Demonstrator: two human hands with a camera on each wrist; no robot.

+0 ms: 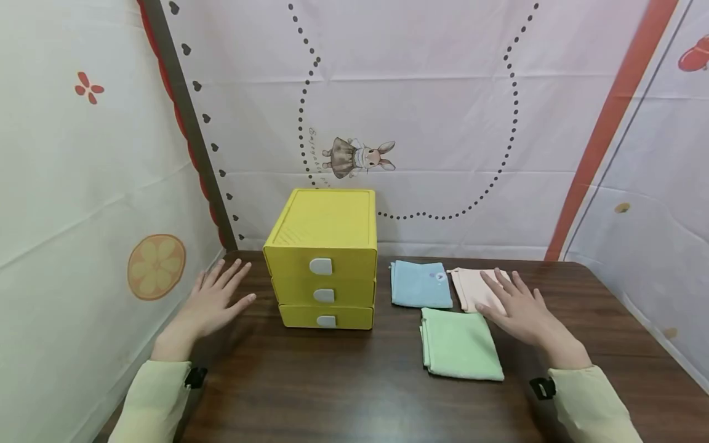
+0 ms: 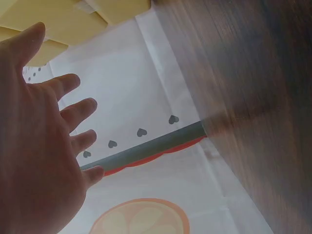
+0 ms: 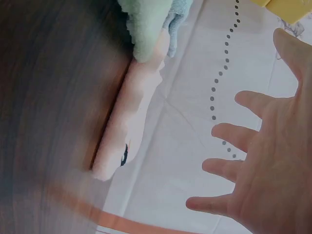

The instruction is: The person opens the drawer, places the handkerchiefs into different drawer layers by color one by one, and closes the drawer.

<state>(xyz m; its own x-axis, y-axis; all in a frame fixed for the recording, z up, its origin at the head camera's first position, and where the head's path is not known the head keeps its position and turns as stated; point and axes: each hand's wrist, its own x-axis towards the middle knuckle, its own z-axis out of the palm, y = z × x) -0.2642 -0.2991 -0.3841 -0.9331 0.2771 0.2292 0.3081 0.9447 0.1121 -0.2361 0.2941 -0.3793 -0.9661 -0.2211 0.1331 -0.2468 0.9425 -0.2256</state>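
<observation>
My left hand (image 1: 210,307), fingers spread and holding nothing, is over the table to the left of a yellow three-drawer box (image 1: 327,264). The box has pale pull tabs on its front, and its drawers are closed. On the right, my right hand (image 1: 523,314) also has its fingers spread, with nothing in them. It overlaps a folded pink cloth (image 1: 471,286) in the head view. A folded blue cloth (image 1: 418,286) lies between the box and the pink one. Nearer the front is a folded green cloth (image 1: 460,344), just left of the right hand.
A dark wooden table (image 1: 332,387) carries everything. Printed white fabric (image 1: 443,123) hangs behind it, with more fabric along the left and right sides. Both wrists wear black straps (image 1: 195,377) at the sleeve cuffs.
</observation>
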